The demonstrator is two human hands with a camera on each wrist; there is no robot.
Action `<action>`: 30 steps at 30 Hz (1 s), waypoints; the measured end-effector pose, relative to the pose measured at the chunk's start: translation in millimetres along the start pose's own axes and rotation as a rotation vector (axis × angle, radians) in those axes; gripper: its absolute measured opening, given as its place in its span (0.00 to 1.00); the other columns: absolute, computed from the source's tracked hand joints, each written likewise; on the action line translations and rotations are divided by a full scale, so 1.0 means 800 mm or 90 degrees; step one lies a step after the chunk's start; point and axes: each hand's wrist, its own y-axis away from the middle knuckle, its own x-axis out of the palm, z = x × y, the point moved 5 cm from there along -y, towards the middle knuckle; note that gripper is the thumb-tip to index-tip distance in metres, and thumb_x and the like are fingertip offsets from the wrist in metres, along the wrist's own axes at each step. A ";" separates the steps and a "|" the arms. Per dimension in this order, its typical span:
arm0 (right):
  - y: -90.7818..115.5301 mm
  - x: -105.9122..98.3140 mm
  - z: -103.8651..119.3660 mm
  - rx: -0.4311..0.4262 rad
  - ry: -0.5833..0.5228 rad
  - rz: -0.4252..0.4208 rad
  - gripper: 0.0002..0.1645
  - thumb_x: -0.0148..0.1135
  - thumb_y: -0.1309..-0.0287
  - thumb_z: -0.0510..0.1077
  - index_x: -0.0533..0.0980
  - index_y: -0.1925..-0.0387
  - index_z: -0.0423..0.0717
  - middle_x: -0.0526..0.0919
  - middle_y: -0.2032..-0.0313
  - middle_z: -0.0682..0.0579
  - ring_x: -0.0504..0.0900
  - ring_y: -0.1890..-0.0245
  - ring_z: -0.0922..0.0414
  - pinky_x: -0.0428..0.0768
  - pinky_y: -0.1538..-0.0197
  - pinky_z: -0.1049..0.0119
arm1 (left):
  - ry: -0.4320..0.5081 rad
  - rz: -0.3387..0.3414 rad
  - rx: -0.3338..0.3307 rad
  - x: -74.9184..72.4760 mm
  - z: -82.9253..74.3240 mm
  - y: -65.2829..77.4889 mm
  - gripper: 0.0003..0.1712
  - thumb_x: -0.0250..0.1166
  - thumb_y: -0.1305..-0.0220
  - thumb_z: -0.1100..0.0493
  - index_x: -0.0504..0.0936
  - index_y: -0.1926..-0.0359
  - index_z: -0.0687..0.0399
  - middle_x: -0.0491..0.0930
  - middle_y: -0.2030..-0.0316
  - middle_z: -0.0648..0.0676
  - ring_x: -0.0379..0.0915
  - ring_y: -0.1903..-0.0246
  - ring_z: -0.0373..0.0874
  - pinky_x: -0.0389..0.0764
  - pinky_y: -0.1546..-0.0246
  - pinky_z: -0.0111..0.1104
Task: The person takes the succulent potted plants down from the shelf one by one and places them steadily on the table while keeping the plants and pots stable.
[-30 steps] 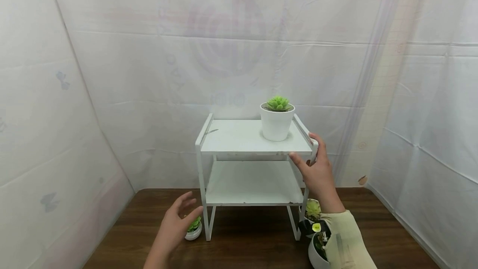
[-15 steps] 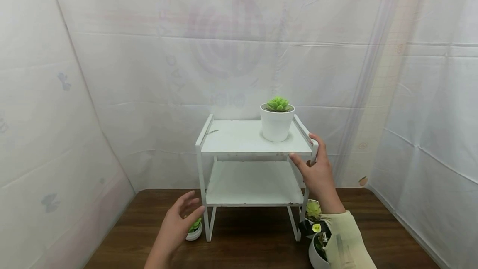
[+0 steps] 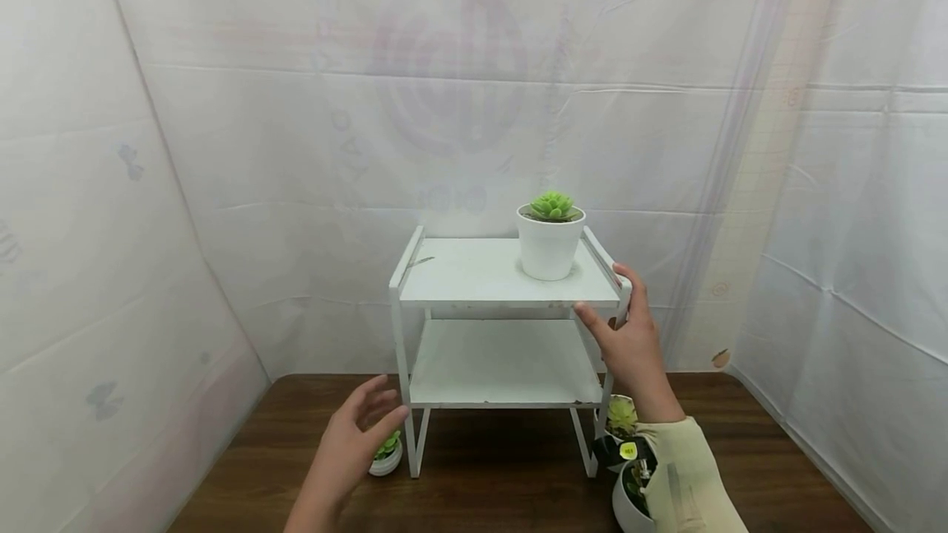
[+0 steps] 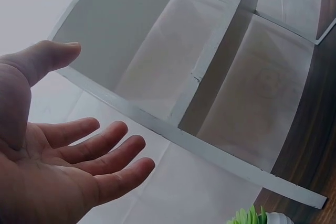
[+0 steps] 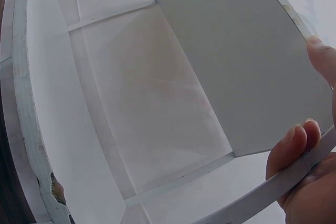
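A white two-tier shelf rack [image 3: 504, 360] stands on the dark wooden table. My right hand [image 3: 629, 344] grips its front right post near the top; in the right wrist view fingers [image 5: 287, 148] curl round the post while the thumb lies at the top board's edge. On the top board, toward the right, sits a green succulent in a white pot [image 3: 550, 245]. My left hand [image 3: 351, 438] hovers beside the front left post, fingers loosely bent, holding nothing. Behind it, a small succulent in a ribbed white pot [image 3: 386, 463] is partly hidden.
Two more potted plants stand by the rack's right legs: a pale green succulent [image 3: 620, 415] and a white pot [image 3: 628, 508] partly covered by the right sleeve. White sheeting [image 3: 296, 146] hangs at the back and both sides of the table [image 3: 244, 467].
My left hand has shifted very slightly toward the rack's left post. The right hand keeps its grip, and the rack and plants stay in place.
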 end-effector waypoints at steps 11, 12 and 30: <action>-0.001 0.001 -0.001 0.004 0.013 -0.001 0.51 0.64 0.44 0.65 0.47 0.27 0.73 0.70 0.65 0.42 0.68 0.76 0.50 0.70 0.73 0.61 | 0.003 -0.001 0.002 -0.001 -0.014 0.005 0.38 0.65 0.38 0.41 0.64 0.32 0.49 0.75 0.39 0.60 0.70 0.38 0.59 0.74 0.42 0.51; -0.001 0.001 -0.001 0.005 0.013 0.000 0.51 0.64 0.44 0.66 0.46 0.27 0.74 0.70 0.65 0.42 0.68 0.76 0.50 0.70 0.73 0.61 | 0.004 0.000 0.004 -0.002 -0.016 0.006 0.38 0.65 0.38 0.41 0.64 0.32 0.49 0.75 0.39 0.60 0.70 0.38 0.59 0.74 0.42 0.51; 0.001 -0.001 0.001 -0.002 0.007 0.003 0.50 0.64 0.43 0.64 0.47 0.27 0.71 0.70 0.64 0.42 0.69 0.75 0.50 0.70 0.73 0.61 | 0.023 0.003 0.018 -0.005 -0.036 0.013 0.37 0.65 0.37 0.43 0.64 0.31 0.48 0.74 0.38 0.59 0.70 0.38 0.58 0.75 0.43 0.50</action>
